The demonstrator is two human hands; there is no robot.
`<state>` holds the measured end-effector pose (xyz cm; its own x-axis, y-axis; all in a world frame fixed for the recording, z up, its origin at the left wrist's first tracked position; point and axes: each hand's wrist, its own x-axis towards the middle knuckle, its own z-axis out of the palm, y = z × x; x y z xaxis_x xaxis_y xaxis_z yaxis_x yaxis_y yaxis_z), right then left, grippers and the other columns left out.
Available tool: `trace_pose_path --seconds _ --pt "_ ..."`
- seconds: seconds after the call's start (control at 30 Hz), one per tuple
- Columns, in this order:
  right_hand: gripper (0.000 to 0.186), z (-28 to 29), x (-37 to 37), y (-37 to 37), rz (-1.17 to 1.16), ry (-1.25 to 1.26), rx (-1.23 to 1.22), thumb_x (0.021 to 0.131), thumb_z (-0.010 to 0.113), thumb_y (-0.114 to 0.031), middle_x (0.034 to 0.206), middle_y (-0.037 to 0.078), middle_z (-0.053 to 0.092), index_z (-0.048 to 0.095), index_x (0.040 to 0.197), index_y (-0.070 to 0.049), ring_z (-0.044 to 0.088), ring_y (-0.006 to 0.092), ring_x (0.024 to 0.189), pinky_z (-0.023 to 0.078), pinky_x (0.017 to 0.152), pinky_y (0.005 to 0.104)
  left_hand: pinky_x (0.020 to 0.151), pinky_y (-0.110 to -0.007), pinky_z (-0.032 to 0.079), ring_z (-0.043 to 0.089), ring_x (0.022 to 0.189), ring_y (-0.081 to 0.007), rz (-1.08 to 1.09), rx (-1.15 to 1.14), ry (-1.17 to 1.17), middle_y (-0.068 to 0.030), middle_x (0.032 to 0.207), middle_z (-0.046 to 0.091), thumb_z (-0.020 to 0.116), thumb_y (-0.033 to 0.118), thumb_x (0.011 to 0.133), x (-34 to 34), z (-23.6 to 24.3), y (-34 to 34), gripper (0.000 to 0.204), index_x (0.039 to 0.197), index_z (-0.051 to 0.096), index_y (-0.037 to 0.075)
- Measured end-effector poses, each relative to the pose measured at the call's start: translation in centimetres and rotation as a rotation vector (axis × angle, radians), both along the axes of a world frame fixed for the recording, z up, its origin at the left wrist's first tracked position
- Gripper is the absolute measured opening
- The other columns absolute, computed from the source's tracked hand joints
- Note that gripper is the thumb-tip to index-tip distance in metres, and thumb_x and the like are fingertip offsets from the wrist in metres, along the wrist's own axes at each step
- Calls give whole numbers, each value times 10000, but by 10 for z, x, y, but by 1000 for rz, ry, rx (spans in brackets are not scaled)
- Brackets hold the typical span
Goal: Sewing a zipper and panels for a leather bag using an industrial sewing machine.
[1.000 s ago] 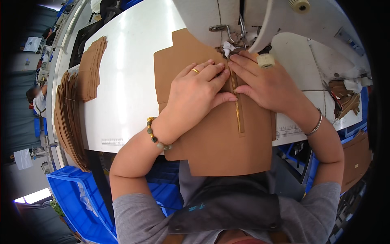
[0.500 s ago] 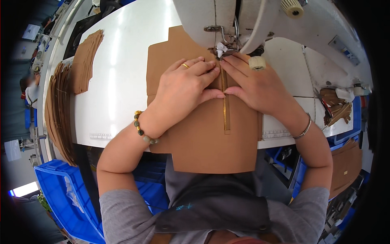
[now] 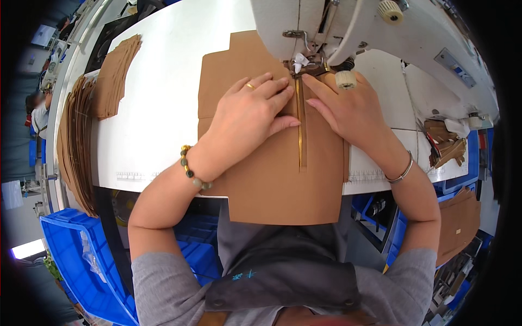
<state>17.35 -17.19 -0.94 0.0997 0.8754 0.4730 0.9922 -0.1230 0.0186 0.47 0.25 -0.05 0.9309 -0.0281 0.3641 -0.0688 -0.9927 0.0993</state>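
Currently, a brown panel [image 3: 283,204] is lying flat beneath the head of a white sewing machine [image 3: 272,19], its near end overhanging the worktop [image 3: 163,92]. A gold zipper [image 3: 299,142] is running down its middle, the far end reaching the presser foot area; judging by that, most of the zipper's length is still waiting on the near side of the foot (whether any stitching is already showing along it, I cannot tell). The left hand [image 3: 254,106] is pressing flat left of the zipper, fingers close together, thumb spreading toward the teeth. The right hand [image 3: 343,102] is resting on the other side, index finger pointing at the foot, thumb standing apart; neither is pinching anything. Farther out, two brown stacks, one nearer [image 3: 76,149] and one farther [image 3: 117,81], are sitting to the left, and brown scraps [image 3: 447,145] are lying to the right.
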Motion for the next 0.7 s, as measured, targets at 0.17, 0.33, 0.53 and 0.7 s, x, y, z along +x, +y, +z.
trace_pose_path --seconds 0.17,0.33,0.53,0.7 --pt "321 31 -12 -38 104 62 -28 868 780 -260 909 66 640 713 1126 -80 638 263 880 515 850 392 1128 -538 464 548 1408 -397 -94 -186 270 -223 1495 585 862 572 658 -73 21 -61 1035 1444 567 -33" --pt "195 40 -33 -84 77 419 -100 848 790 -140 980 87 670 705 996 -43 650 293 863 533 758 398 1124 -513 468 567 1401 -358 -17 233 118 -207 1492 598 816 354 812 -91 4 -92 766 1439 582 -18" --pt "217 21 -65 -101 107 472 148 785 808 -52 973 118 700 703 974 -39 682 306 832 552 697 388 739 -441 498 614 802 -385 304 -1061 303 -239 906 651 595 251 1064 -88 18 -54 318 965 627 -49" --pt "284 1 -88 -79 228 358 116 765 820 -70 1003 109 683 710 1022 -22 693 310 874 573 734 391 600 -438 408 462 590 -335 249 -1132 230 -212 683 483 562 291 1105 -82 22 -53 468 796 531 -59"
